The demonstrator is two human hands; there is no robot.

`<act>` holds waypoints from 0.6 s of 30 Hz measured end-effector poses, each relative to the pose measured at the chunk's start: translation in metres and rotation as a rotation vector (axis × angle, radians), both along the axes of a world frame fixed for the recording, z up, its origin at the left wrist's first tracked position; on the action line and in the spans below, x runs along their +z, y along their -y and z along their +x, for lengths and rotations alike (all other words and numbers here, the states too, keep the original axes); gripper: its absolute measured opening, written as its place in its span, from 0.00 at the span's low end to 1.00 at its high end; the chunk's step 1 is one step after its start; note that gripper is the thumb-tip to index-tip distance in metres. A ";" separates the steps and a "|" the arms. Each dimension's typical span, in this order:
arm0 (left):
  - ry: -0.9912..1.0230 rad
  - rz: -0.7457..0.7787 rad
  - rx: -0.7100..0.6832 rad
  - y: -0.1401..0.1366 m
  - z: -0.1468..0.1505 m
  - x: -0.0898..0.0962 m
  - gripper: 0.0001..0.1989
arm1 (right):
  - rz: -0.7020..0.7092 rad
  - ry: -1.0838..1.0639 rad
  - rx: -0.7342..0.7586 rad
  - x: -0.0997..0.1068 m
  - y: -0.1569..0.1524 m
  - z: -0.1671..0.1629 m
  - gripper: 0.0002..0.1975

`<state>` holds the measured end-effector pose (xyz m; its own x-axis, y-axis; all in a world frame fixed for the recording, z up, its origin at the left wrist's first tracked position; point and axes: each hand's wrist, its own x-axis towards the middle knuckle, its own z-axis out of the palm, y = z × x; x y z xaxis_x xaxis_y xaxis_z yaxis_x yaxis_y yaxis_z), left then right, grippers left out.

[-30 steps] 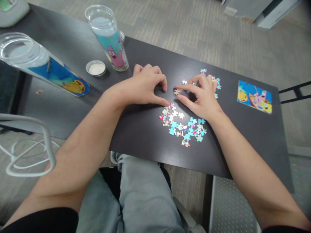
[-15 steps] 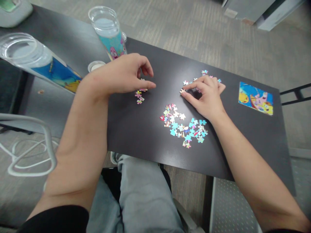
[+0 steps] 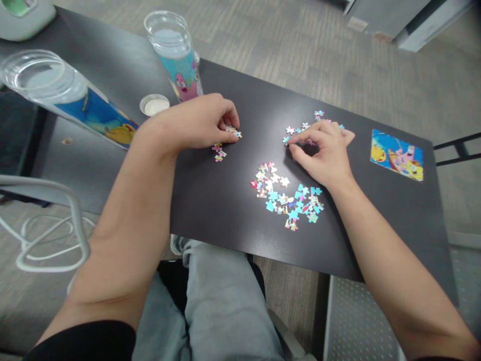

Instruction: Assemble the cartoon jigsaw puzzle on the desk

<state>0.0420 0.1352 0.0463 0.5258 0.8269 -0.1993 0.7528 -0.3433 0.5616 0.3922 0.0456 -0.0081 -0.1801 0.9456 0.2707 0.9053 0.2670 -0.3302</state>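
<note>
Lowering onto puzzle pieces (image 3: 220, 156), the left hand (image 3: 211, 120), poised above them moments earlier, brought that group within its half-curled fingers; any grip was unclear. The right hand (image 3: 325, 150) kept nearly pinched fingertips at a blue piece (image 3: 285, 141), hold unconfirmed. Bare tabletop (image 3: 260, 125) stretched between the hands, its far edge beyond both.

Two tubes (image 3: 92, 110) are standing at the left, a lid (image 3: 155, 105) is lying between them, and a cable (image 3: 77, 218) is looping below.
</note>
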 end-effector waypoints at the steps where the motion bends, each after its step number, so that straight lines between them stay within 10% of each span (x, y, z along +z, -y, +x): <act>1: 0.024 0.011 -0.017 0.000 0.002 -0.003 0.22 | -0.004 0.015 0.013 0.000 0.000 0.000 0.10; 18: 0.343 0.034 -0.078 0.020 0.043 -0.015 0.19 | 0.029 -0.032 0.015 0.004 0.004 -0.006 0.17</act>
